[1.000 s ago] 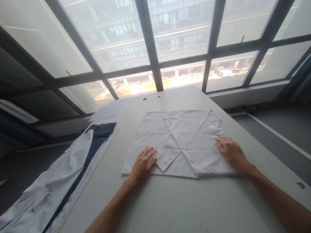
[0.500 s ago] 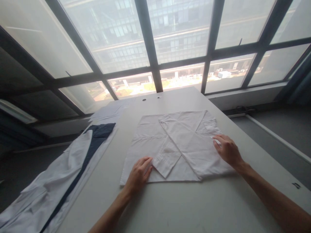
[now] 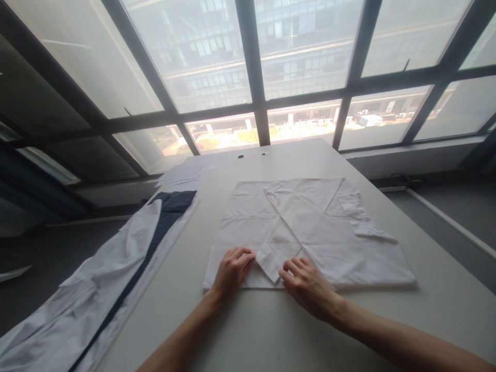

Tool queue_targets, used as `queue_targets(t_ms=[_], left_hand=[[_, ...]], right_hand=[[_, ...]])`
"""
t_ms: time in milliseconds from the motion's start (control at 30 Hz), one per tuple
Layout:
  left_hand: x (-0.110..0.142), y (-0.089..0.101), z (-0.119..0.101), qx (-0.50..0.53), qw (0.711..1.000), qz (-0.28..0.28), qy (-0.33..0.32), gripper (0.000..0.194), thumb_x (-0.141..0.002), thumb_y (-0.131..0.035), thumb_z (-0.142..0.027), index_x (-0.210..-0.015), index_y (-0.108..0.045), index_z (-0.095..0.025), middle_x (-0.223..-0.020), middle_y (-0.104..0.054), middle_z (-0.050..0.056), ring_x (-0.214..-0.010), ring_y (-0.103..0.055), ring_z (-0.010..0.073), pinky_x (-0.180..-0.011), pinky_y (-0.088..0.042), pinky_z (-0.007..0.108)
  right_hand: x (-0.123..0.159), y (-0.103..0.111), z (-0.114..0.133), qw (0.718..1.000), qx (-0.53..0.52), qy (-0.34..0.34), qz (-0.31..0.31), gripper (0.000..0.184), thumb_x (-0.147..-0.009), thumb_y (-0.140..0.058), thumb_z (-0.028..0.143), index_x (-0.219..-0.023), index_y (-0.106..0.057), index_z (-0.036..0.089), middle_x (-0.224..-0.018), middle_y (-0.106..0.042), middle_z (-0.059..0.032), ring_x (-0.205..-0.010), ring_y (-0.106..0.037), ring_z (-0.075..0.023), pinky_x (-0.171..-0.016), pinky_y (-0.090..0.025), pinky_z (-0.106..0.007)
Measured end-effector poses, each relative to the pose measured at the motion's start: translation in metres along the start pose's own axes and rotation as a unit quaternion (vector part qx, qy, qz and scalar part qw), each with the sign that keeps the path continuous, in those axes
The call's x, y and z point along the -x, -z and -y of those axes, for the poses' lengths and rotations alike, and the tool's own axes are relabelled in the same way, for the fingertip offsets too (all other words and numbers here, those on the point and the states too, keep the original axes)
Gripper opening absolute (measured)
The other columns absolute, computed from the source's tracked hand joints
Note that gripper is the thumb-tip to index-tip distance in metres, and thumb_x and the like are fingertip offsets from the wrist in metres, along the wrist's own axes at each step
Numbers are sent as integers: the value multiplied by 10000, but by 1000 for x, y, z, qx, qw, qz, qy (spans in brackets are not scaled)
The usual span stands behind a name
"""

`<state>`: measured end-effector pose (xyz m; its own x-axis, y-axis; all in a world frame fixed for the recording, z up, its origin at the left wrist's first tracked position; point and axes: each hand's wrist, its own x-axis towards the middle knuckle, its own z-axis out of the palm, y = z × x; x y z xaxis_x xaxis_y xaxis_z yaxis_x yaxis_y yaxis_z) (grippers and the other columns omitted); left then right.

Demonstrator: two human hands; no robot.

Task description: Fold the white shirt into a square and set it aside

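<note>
A white garment [image 3: 325, 243] lies folded flat on the table, with one sleeve laid slantwise across it towards me. The sleeve's end [image 3: 273, 261] points at the near edge of the garment. At its left corner is my left hand [image 3: 234, 266], closed, with thumb and fingertips pinched on the fabric. My right hand [image 3: 306, 281] is at the other side of the sleeve end, its bent fingers closed on the cloth there. On the garment's right side, a second stretch of fabric [image 3: 364, 222] lies bunched and wrinkled.
Left of the garment, a pile of white clothes [image 3: 104, 279] with a dark blue piece [image 3: 172, 201] hangs over the table's edge. Pale flat sheets [image 3: 184, 170] lie at the far left corner of the table [image 3: 302, 155]. Large windows stand behind it.
My right hand has moved left from the garment's right side to the sleeve end. The fabric at right now lies loose. My left hand stays at the sleeve's corner; the view has shifted slightly.
</note>
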<state>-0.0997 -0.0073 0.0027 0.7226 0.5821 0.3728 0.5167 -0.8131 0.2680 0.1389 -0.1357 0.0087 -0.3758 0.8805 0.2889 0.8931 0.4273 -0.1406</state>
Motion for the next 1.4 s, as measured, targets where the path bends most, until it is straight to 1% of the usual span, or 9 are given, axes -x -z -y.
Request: queue_targets(t_ms=[133,300,500,633,800,1000,1200,1300,1400], left_hand=[[-2,4,-2,-14,1000,1,-12,166,-979,-553,-173,-971,-711,-223,-996,-707,56,-928,-654,226,-847,-510,379],[-3,7,-2,-23,999,-3,-25,213,-996,-510,-178,-1001,-716,-234,-997,-705,61,-914,-647,214,-836,-514,373],[-4,7,-3,-30,999,-4,-24,211,-989,-519,-167,-1007,-716,-240,-991,-701,61,-901,-643,213,-829,-515,366],[-2,6,-1,-24,1000,0,-17,196,-979,-534,-161,-980,-715,-234,-984,-697,59,-897,-643,215,-835,-523,368],[0,5,-1,29,999,10,-15,232,-995,-491,-169,-1021,-715,-227,-1001,-680,72,-905,-660,194,-838,-553,333],[-1,4,0,-16,998,20,-56,251,-1003,-481,-153,-1034,-715,-236,-966,-680,56,-940,-646,202,-1079,-464,468],[0,3,0,-23,999,33,-35,236,-990,-508,-168,-1078,-710,-255,-1100,-688,67,-1060,-646,225,-1098,-457,487],[0,0,-3,-11,999,26,-34,334,-1008,-483,-205,-1315,-613,-217,-1316,-644,106,-1259,-582,247,-1141,-422,489],[-1,-3,-6,-9,994,75,-84,437,-1023,-482,-255,-1454,-504,-188,-1486,-536,121,-1428,-437,262,-1181,-378,495]], right_hand=[[-4,-7,-5,998,49,31,-7,35,-924,-643,164,-949,-642,188,-946,-641,-67,-878,-542,-236,-780,-387,-367],[-3,-12,-10,998,47,36,-24,50,-930,-636,159,-896,-648,194,-933,-645,-64,-868,-540,-227,-794,-394,-368],[-6,-8,-11,997,55,49,-32,185,-942,-620,169,-1124,-647,191,-1049,-659,-84,-944,-542,-246,-844,-400,-388],[-10,-12,-12,996,51,58,-41,48,-931,-632,160,-944,-662,194,-976,-663,-67,-896,-536,-236,-823,-395,-385],[-7,-12,-15,995,3,50,-83,109,-951,-593,124,-905,-663,194,-951,-670,-57,-894,-543,-208,-846,-392,-365],[-2,-16,-19,995,-8,55,-82,94,-938,-617,130,-908,-669,202,-930,-680,-50,-909,-560,-203,-921,-387,-379],[-2,-17,-16,997,-30,44,-57,115,-938,-599,141,-855,-651,201,-892,-680,-46,-873,-569,-194,-923,-408,-369],[-5,-8,-16,996,-62,6,-65,117,-956,-569,182,-1006,-674,192,-1053,-705,-82,-992,-599,-213,-974,-415,-386],[-12,-6,-22,996,-49,-29,-70,398,-992,-538,287,-1362,-555,141,-1419,-579,-159,-1313,-498,-267,-1113,-345,-449]])
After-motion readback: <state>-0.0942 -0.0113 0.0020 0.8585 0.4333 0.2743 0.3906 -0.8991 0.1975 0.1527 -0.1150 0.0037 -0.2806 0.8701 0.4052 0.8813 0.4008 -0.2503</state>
